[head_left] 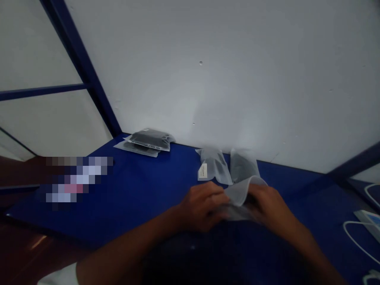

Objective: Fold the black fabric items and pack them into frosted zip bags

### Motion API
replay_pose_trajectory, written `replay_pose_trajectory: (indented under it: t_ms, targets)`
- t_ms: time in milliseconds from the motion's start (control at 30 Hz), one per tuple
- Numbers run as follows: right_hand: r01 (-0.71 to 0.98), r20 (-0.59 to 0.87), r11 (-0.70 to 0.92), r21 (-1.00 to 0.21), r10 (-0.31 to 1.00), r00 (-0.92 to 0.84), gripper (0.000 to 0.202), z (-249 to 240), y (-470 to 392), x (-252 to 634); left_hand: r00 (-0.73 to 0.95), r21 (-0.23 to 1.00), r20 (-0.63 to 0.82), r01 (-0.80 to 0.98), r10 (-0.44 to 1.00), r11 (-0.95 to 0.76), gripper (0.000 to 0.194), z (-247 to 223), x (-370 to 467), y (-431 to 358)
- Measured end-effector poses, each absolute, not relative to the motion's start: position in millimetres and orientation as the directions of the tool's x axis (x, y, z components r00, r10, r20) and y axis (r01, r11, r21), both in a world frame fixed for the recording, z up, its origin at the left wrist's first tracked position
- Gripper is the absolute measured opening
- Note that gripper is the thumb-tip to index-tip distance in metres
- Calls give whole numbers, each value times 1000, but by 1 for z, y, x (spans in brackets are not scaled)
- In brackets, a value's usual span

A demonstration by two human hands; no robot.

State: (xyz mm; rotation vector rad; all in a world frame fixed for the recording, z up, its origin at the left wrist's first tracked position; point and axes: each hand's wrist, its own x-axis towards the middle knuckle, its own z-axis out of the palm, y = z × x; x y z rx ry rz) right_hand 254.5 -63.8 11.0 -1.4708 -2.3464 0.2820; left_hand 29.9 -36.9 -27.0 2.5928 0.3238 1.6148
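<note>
Near the front of the blue table, my left hand [205, 206] is closed on the left edge of a frosted plastic bag [239, 192]. The bag's mouth gapes toward my right hand [268, 204], whose fingers reach into the opening and are partly hidden by the plastic. Whether those fingers pinch the bag or something inside it, I cannot tell. Just behind the hands lie a clear bag with a white label [203, 171] and another frosted bag [243, 164] with something dark in it.
At the back left, frosted bags with dark flat contents [150, 139] lie stacked against the grey wall [208, 79]. A pixelated patch [78, 180] covers the table's left end. White cables [356, 237] and a boxy device [369, 221] sit at the right edge. Blue posts [89, 75] frame the table.
</note>
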Motion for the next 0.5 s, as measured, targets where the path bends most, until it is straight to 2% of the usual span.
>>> replay_pose_trajectory:
  t_ms: [67, 133, 200, 233, 333, 433, 500]
  targets:
    - [705, 236, 365, -608, 931, -279, 19, 12, -62, 266, 333, 356, 854, 186, 400, -916, 50, -24, 27, -32]
    - [550, 193, 248, -797, 968, -158, 23, 11, -61, 272, 285, 599, 724, 191, 628, -778, 65, -23, 25, -26]
    - [428, 93, 122, -896, 992, -87, 31, 7, -61, 269, 319, 828, 503, 87, 803, -554, 63, -24, 27, -23]
    - [381, 55, 80, -921, 996, -75, 33, 4, -61, 265, 360, 906, 392, 9, 847, -424, 57, -26, 29, -22]
    - [262, 19, 46, -964, 994, -105, 37, -8, -62, 251, 422, 974, 208, -177, 882, -144, 34, -32, 36, -20]
    - [183, 8, 26, -983, 995, -97, 39, -18, -60, 244, 349, 975, 166, -198, 922, -101, 26, -38, 37, -14]
    - [128, 21, 22, -992, 1000, -11, 40, -21, -57, 246, 292, 979, 164, -168, 942, -118, 32, -39, 32, -6]
